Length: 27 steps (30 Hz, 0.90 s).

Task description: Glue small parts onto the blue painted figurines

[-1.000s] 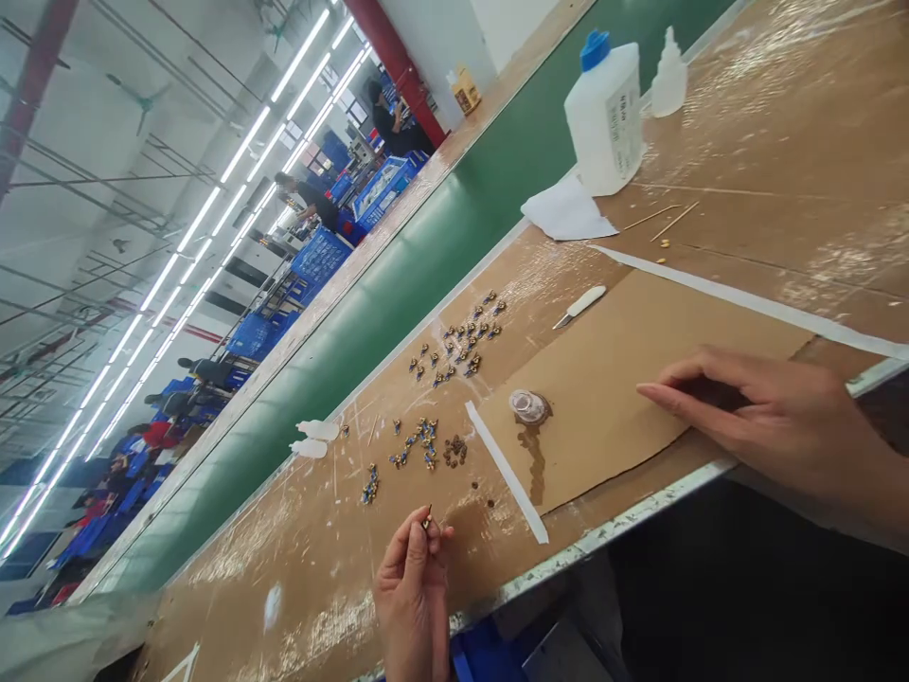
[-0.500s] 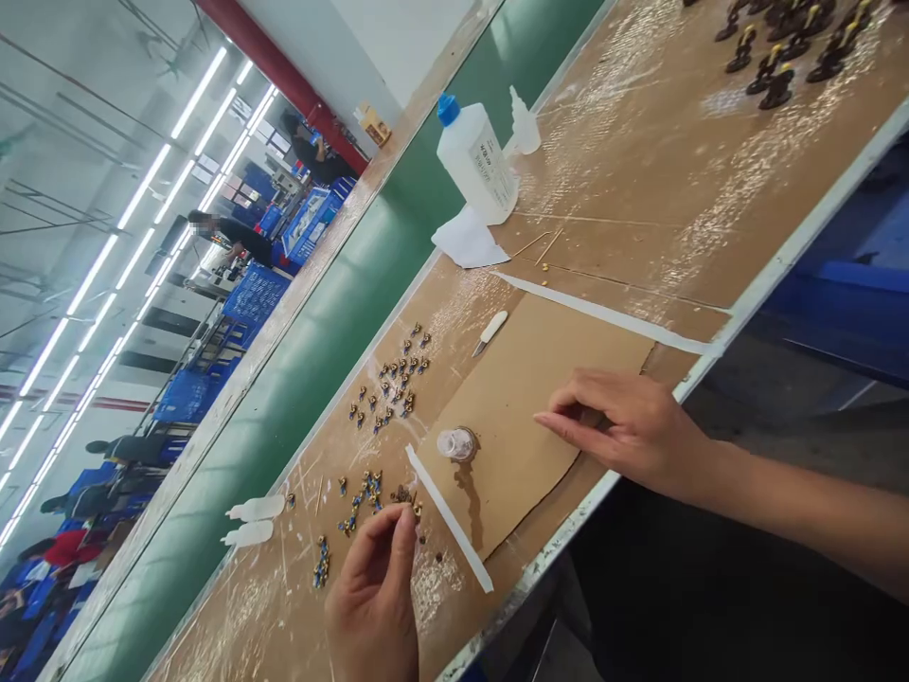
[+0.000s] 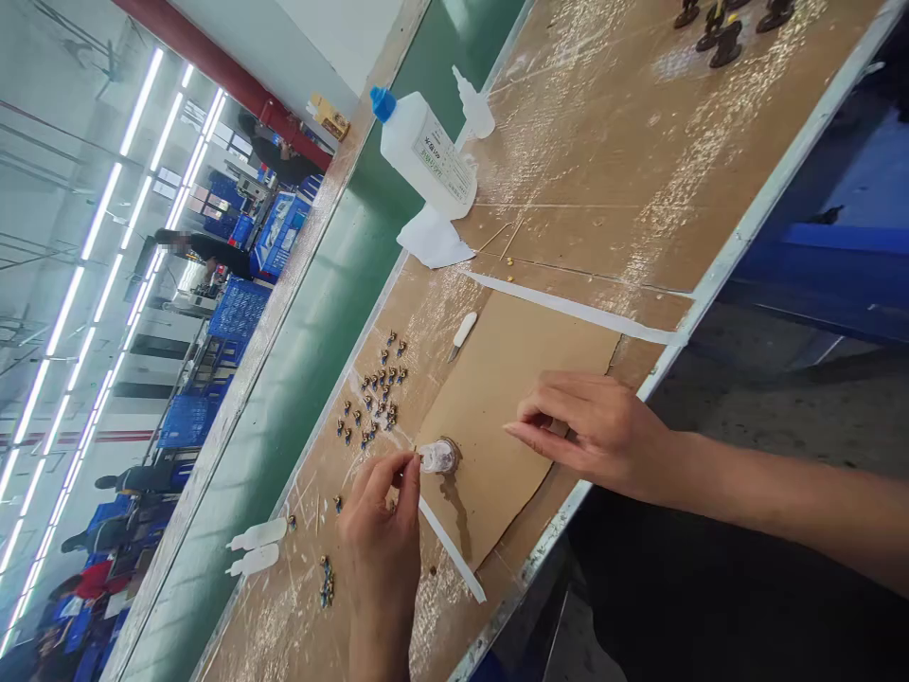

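Note:
My left hand (image 3: pixel 383 516) has thumb and forefinger pinched together at the near left of a small clear, cloudy jar (image 3: pixel 438 457). Whatever is between those fingertips is too small to make out. The jar is on a brown cardboard sheet (image 3: pixel 518 369), with a dark wet-looking streak beside it. Over the sheet's near edge, my right hand (image 3: pixel 586 421) has its fingers curled and the thumb tip close to the forefinger; nothing can be made out there. Several tiny blue-and-gold pieces (image 3: pixel 383 379) lie beyond my left hand, which hides others.
A white-handled knife (image 3: pixel 464 333) rests beside the cardboard. Further back are a large blue-capped bottle (image 3: pixel 430 156), a nozzle bottle (image 3: pixel 474 106), white paper (image 3: pixel 433 237) and thin sticks (image 3: pixel 509 240). Two small bottles (image 3: pixel 257 535) lie at left; dark figures (image 3: pixel 724 43) stand far right.
My left hand has moved up and toward the jar, its fingertips now beside it. My right hand keeps its curled pose over the cardboard. The whole view has shifted slightly.

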### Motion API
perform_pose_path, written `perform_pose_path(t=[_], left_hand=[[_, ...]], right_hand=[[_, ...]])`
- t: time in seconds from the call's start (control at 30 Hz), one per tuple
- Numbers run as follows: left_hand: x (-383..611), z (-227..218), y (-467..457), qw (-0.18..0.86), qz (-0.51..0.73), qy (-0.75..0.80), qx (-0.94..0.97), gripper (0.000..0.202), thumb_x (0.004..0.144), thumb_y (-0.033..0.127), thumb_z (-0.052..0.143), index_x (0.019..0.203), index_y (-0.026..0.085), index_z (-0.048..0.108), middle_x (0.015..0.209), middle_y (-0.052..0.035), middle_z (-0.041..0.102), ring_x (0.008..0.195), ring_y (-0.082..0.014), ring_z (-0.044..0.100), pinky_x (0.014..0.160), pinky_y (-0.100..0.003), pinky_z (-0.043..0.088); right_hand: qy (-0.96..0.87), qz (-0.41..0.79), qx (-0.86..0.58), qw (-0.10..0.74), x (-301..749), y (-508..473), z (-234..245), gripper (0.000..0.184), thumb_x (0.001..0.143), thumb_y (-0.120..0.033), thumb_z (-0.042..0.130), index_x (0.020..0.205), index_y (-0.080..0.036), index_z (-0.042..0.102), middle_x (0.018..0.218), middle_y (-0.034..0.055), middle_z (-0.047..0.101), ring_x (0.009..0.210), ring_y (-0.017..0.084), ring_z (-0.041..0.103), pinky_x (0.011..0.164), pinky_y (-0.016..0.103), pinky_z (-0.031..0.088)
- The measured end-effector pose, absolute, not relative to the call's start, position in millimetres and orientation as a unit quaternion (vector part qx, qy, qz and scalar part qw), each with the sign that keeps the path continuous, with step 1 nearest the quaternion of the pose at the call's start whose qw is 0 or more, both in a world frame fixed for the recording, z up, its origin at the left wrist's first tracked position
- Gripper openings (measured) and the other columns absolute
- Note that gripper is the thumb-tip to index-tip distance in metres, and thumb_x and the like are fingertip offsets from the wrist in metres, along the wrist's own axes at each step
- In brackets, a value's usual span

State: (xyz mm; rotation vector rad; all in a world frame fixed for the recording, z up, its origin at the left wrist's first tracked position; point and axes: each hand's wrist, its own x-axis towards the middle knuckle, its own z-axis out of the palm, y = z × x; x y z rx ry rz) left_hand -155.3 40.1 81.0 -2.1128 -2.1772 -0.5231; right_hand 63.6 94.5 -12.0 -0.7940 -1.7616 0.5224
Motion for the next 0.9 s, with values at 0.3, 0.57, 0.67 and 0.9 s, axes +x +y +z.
perform_pose_path(t=[0.3, 0.57, 0.67, 0.9], left_hand=[[-154.2, 81.8, 43.6, 0.038, -0.147, -0.700, -0.697, 0.009, 0.081, 0.030, 0.061, 0.080, 0.023, 0.066, 0.078, 0.0034, 0.065, 0.068, -0.0093, 0.059, 0.065, -0.019, 0.042], [-146.7, 82.4, 43.5, 0.020, -0.171, -0.717, -0.675, 0.012, 0.081, 0.033, 0.060, 0.079, 0.023, 0.067, 0.076, 0.0037, 0.065, 0.070, -0.0104, 0.059, 0.066, -0.021, 0.041], [-147.5, 81.6, 43.3, 0.023, -0.168, -0.723, -0.670, 0.012, 0.081, 0.033, 0.060, 0.079, 0.023, 0.067, 0.076, 0.0036, 0.066, 0.070, -0.0108, 0.059, 0.068, -0.022, 0.041], [-150.9, 85.7, 42.9, 0.030, -0.148, -0.713, -0.685, 0.014, 0.081, 0.035, 0.060, 0.078, 0.024, 0.067, 0.077, 0.0025, 0.067, 0.070, -0.0116, 0.061, 0.064, -0.022, 0.043]], right_hand=[[-0.732, 0.230, -0.319, 0.557, 64.5, 93.8, -12.5, 0.015, 0.087, -0.020, 0.056, 0.073, -0.015, 0.051, 0.066, -0.0009, 0.051, 0.059, 0.008, 0.044, 0.059, 0.021, 0.035], [-0.734, 0.229, -0.320, 0.554, 64.6, 94.5, -12.6, 0.016, 0.087, -0.021, 0.056, 0.074, -0.014, 0.052, 0.066, -0.0011, 0.051, 0.060, 0.008, 0.044, 0.060, 0.022, 0.035], [-0.733, 0.234, -0.320, 0.553, 64.1, 94.5, -13.1, 0.015, 0.087, -0.021, 0.056, 0.074, -0.014, 0.052, 0.066, -0.0010, 0.051, 0.060, 0.008, 0.044, 0.060, 0.022, 0.035], [-0.729, 0.229, -0.320, 0.559, 64.3, 94.9, -11.5, 0.015, 0.087, -0.019, 0.056, 0.073, -0.014, 0.052, 0.065, -0.0011, 0.051, 0.059, 0.008, 0.044, 0.059, 0.022, 0.035]])
